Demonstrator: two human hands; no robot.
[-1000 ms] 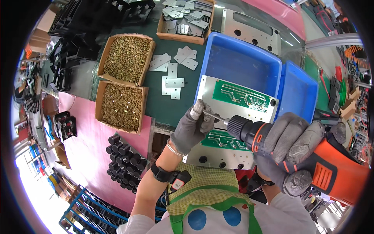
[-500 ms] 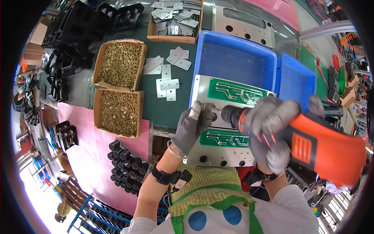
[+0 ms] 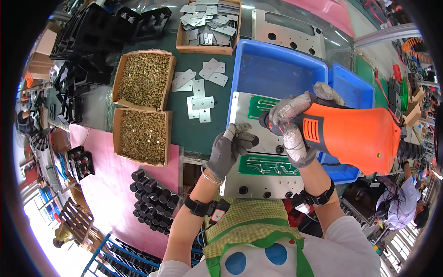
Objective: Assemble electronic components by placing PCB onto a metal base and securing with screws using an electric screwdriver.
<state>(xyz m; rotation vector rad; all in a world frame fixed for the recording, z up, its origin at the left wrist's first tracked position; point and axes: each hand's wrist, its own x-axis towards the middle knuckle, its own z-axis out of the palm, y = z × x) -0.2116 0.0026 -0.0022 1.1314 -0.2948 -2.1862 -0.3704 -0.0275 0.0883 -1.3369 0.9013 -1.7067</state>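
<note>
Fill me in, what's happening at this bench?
A person in grey gloves is working on a metal panel carrying a green circuit board, propped on a blue bin. The left hand pinches at a hole on the panel; the right hand grips an orange power screwdriver held over it. Two boxes of screws sit to the left.

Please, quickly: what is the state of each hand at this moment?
Left hand: fingers pinched together against the metal panel; what they hold cannot be told.
Right hand: closed around the orange power screwdriver.
</note>
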